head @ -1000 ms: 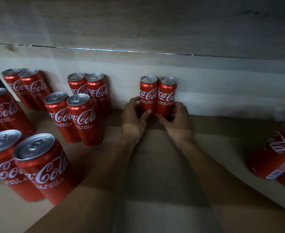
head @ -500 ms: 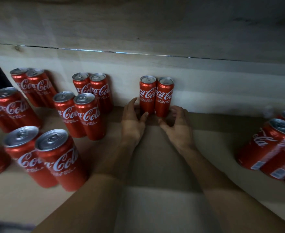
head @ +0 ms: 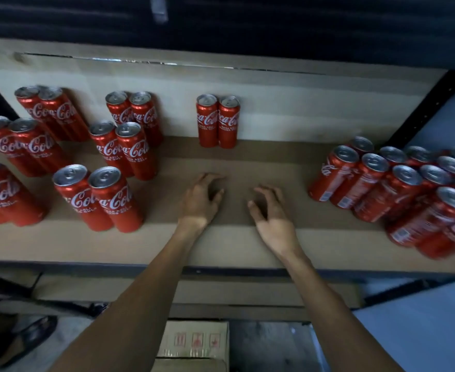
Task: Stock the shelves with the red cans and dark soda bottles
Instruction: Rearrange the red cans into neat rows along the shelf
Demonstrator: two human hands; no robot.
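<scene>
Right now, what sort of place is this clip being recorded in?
Probably a shop stockroom or storage area. A metal-framed shelf holds many identical red cans lined up in pairs, a bigger cluster of cans stands at the right, and a cardboard carton sits on the floor below.

My shelf [head: 231,245] is a brown board with a dark metal front edge. On my left, red Coca-Cola cans [head: 136,154] stand upright in touching pairs, several rows deep. A lone pair [head: 217,122] stands at the back centre, by the wall. On my right, a cluster of cans [head: 382,200] stands packed tight together.
</scene>
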